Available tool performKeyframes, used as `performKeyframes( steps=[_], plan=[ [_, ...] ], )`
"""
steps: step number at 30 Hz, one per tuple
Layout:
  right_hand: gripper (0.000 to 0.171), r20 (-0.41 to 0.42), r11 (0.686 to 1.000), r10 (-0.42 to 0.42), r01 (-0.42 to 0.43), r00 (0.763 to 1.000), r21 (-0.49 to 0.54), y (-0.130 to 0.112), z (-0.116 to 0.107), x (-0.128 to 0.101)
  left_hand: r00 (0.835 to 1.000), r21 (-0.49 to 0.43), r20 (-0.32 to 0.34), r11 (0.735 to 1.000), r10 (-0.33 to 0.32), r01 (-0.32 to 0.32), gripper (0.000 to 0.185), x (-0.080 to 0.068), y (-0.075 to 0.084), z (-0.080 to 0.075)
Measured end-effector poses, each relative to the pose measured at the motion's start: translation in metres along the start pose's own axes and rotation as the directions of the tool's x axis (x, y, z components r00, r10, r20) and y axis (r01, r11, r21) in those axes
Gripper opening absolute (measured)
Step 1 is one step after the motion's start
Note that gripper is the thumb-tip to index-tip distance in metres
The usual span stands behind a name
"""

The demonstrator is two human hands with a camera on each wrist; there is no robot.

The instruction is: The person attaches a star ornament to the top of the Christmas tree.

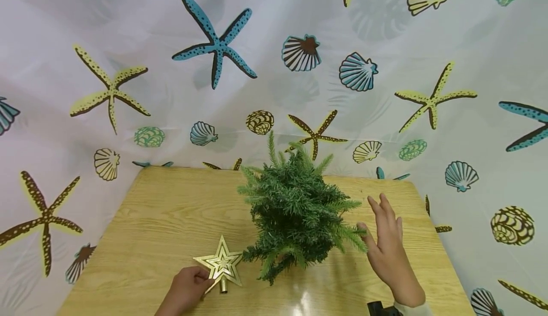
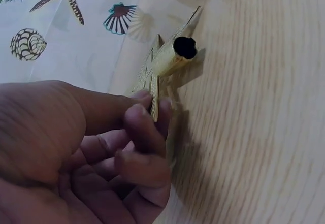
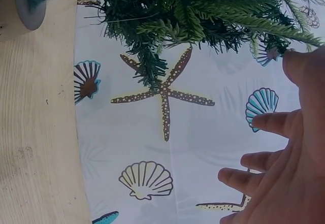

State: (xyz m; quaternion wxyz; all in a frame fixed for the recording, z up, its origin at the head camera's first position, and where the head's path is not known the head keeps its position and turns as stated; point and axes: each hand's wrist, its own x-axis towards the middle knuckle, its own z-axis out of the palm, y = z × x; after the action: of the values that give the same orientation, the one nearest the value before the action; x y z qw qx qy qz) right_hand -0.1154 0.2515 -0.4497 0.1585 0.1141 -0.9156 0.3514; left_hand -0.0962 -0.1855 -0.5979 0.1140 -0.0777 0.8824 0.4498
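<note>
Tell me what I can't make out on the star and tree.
Right wrist view: tree base, partly cut off by the edge.
Head view: that base, hidden by branches.
Head view: star, lower-left point partly covered by the left hand.
Left wrist view: socket, inside too dark.

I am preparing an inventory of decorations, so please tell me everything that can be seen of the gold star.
The gold star is five-pointed and shiny, perhaps plastic, with nested star outlines on its face. A short gold tube with a dark open end projects between its two lower points. The left hand pinches the lower left point. Held face up over the wooden table, it is left of the green tree; whether it touches the table is unclear.
</note>
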Motion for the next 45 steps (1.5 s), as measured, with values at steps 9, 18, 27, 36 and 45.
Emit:
performKeyframes(
  steps=[9, 18, 27, 36, 45],
  plan=[
    [0.056, -0.021, 0.999, -0.029, 0.030, 0.999, 0.012, -0.004, -0.006, 0.006, 0.986, -0.200, 0.147, 0.978, 0.084, -0.054, 0.023, 0.002, -0.006, -0.007],
    [0.057, -0.015, 0.999, -0.041, 0.041, 0.999, 0.013, -0.008, -0.010, 0.011, 0.985, -0.270, 0.123, 0.959, 0.121, -0.084, 0.028, 0.000, -0.002, -0.010],
    [0.055, 0.001, 0.989, -0.067, 0.067, 0.998, 0.132, -0.011, -0.013, 0.016, 0.996, -0.259, 0.004, 0.962, 0.085, -0.081, 0.029, -0.005, 0.013, -0.010],
    [0.051, 0.004, 0.975, -0.074, 0.071, 0.997, 0.210, -0.018, -0.020, 0.021, 0.998, -0.324, -0.068, 0.945, 0.012, -0.033, 0.037, -0.003, 0.018, -0.013],
    [0.048, 0.001, 0.970, -0.069, 0.067, 0.998, 0.232, -0.042, -0.029, 0.025, 0.996, -0.418, -0.087, 0.908, -0.012, -0.026, 0.036, -0.004, 0.025, -0.020]
  ],
)
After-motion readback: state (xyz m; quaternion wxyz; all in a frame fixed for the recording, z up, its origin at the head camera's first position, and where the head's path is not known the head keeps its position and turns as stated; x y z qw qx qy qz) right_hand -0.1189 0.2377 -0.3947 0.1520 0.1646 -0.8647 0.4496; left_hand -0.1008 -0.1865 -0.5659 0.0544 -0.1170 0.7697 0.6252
